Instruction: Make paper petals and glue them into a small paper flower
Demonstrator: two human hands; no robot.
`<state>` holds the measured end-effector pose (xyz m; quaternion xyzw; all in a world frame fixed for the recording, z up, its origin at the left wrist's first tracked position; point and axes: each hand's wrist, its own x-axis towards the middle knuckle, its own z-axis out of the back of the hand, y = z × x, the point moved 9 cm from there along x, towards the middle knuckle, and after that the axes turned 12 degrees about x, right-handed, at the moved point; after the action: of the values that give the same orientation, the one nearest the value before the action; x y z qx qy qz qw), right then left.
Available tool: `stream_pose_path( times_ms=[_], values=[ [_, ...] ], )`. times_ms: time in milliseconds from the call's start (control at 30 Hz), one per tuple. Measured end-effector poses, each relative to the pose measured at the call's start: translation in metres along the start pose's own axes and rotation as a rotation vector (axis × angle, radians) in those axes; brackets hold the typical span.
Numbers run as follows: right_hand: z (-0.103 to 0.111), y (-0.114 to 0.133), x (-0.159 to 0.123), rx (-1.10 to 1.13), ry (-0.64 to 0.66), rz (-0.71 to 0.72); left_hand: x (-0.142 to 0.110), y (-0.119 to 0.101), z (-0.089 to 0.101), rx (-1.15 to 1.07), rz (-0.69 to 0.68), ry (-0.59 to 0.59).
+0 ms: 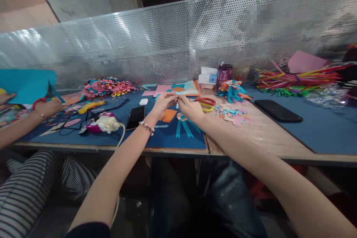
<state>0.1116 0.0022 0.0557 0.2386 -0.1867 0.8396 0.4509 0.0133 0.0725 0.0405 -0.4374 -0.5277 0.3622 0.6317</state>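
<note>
Left hand (164, 103) and right hand (191, 108) are nearly touching over the bench (269, 135), fingertips of both pinched together on a small piece (176, 98). Too tiny and blurred to say exactly what it is, sorry. Just below, on the blue mat (192, 143), lies a paper rosette (182, 117) with flat blue strips fanning toward the near edge, their ends cut into notches.

For fiddly stuff like this, I'd say keep the pinch light and steady, let one hand anchor while the other does the adjusting, and line up the edges before pressing. Paper this thin probably creases if you squeeze hard, and forearms braced on the edge would likely help with the wobble.

Materials-wise it's a nice mess: a flat square of orange paper (169, 115) beside the left hand, overlapping pastel sheets (178, 89) behind, scissors (206, 103) with smooth red and yellow handles just past the right hand. Further right, paper scraps (232, 114) in blue, pink and peach lie loose on pale wood grain, near a spiky, frilled paper bunch (232, 91). At the back stands a shiny metal screen (167, 46), punched all over with little holes.
</note>
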Motion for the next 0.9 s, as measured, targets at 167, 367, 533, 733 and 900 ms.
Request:
stream_pose_path(
  times_ms=[167,367,533,733,900],
  values=[
    [0.004,-0.003,0.001,0.132,-0.095,-0.035,0.000,-0.002,0.000,0.007,-0.015,-0.002],
    [0.015,-0.042,0.000,0.574,-0.334,-0.246,0.000,-0.004,-0.001,0.024,-0.036,0.003],
    [-0.016,-0.056,0.004,1.133,-0.185,-0.427,-0.002,-0.008,-0.003,0.142,-0.053,0.002],
    [-0.029,-0.045,0.005,1.475,-0.111,-0.487,-0.003,-0.010,-0.004,0.172,-0.076,0.011],
    [-0.030,-0.048,0.004,1.542,-0.115,-0.468,-0.005,-0.011,-0.009,0.164,-0.037,0.053]
  ],
)
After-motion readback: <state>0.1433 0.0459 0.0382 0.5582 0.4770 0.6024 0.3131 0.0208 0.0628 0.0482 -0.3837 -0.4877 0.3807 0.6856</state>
